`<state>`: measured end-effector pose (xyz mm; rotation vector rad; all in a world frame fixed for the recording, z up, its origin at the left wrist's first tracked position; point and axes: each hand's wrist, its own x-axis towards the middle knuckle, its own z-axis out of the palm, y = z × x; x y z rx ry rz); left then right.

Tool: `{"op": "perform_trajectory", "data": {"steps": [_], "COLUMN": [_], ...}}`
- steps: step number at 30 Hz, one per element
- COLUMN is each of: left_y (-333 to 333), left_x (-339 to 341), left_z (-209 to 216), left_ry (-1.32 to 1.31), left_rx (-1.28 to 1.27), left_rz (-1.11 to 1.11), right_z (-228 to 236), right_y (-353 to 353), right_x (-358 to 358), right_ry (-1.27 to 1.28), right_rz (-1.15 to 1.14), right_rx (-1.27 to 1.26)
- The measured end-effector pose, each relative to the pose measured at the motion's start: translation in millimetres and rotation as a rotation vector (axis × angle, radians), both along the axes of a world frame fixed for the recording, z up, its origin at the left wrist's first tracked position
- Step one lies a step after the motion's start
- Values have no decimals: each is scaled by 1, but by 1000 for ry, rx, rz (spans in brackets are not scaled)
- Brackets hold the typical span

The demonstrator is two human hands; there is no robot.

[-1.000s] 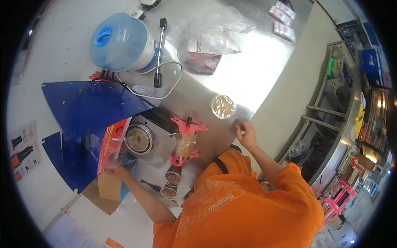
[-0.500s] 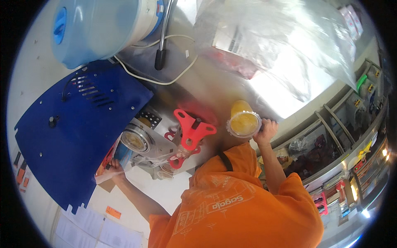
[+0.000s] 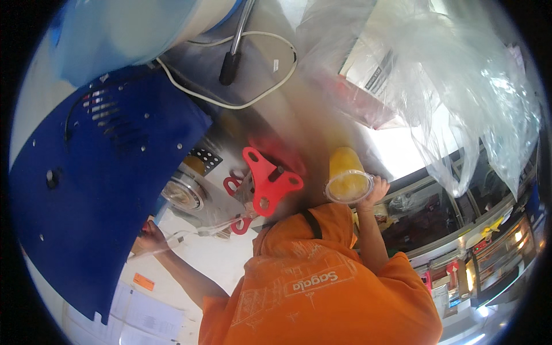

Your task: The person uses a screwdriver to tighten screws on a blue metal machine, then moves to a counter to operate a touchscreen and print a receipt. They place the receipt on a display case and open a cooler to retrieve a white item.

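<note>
My right hand [image 3: 375, 192] grips a clear plastic cup [image 3: 344, 164] of yellow drink by its rim side; the cup tilts with its round top toward me. To the left, my left hand [image 3: 152, 237] is closed beside the lower edge of a blue metal panel [image 3: 86, 172]. A small dark and red bit shows at its fingers, but what it grips is partly hidden. Between my hands sits a red three-armed knob [image 3: 265, 179] on a machine. A round silver part [image 3: 183, 192] lies behind a strip of clear film [image 3: 198, 232].
A translucent blue container [image 3: 132, 34] stands at the far left, with a lever with a black grip [image 3: 230, 68] and a white cable [image 3: 270, 95] beside it. Large clear plastic bags [image 3: 460, 75] fill the far right. Shelves with goods [image 3: 425, 213] line the right side.
The view has shifted, so the blue panel looms larger and covers more near my left hand. My right hand still holds the cup, which now shows more of its side.
</note>
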<state>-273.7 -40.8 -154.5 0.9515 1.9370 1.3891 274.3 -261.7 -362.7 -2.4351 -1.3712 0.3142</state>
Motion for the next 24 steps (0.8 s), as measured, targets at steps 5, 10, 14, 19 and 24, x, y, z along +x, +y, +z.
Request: {"op": "perform_trajectory", "data": {"steps": [5, 10, 14, 19, 24], "left_y": [5, 13, 31, 32, 43], "left_x": [-18, -46, 26, 45, 44], "left_z": [-3, -34, 5, 17, -11], "left_ry": [409, -252, 192, -143, 312], "left_rx": [-336, -287, -469, -203, 11], "left_rz": [-269, -236, -328, -370, -339], "right_z": [-14, -18, -3, 29, 24], "right_y": [-8, -4, 8, 13, -40], "right_x": [-3, -2, -6, -24, -24], "right_ry": [-106, -23, -118, 40, 72], "right_rz": [30, 5, -5, -33, -141], "right_rx": [100, 103, -67, 147, 113]}}
